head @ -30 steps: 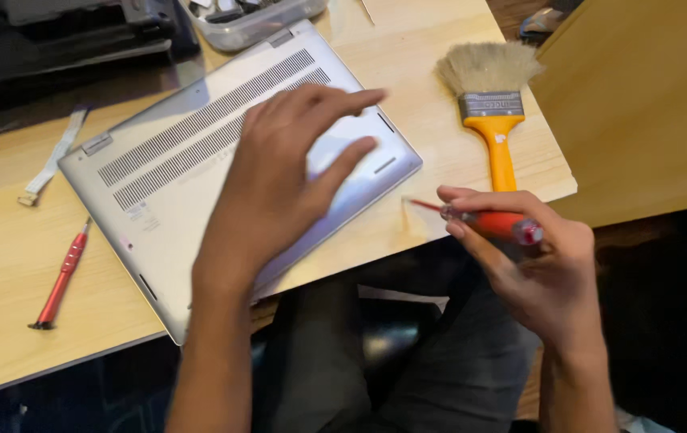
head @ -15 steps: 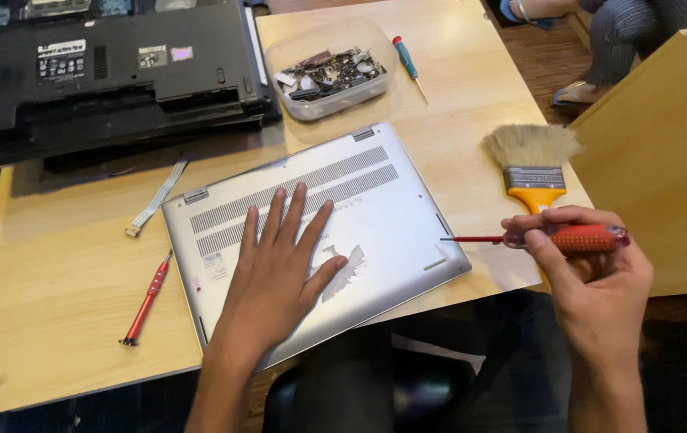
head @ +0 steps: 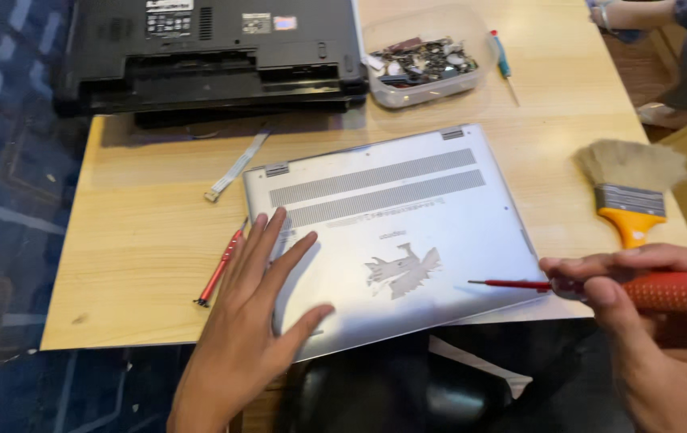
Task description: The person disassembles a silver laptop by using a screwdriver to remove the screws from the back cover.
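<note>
A silver laptop (head: 408, 216) lies upside down on the wooden table (head: 143, 240), its vented bottom cover up and its near edge hanging over the table's front. My left hand (head: 259, 313) rests flat on the laptop's near left corner, fingers spread. My right hand (head: 640, 321) grips a red-handled screwdriver (head: 664, 290) at the right; its thin tip points left just over the laptop's near right edge.
A black laptop (head: 207, 56) lies upside down at the back. A clear tub of small parts (head: 428, 60) and a blue screwdriver (head: 504, 60) sit behind the silver one. A red tool (head: 219, 269), a white ribbon cable (head: 235, 167) and an orange-handled brush (head: 628, 188) lie alongside.
My left hand has slid from the middle of the silver laptop to its near left corner. My view has lifted, showing more of the back of the table. The screwdriver stays in my right hand.
</note>
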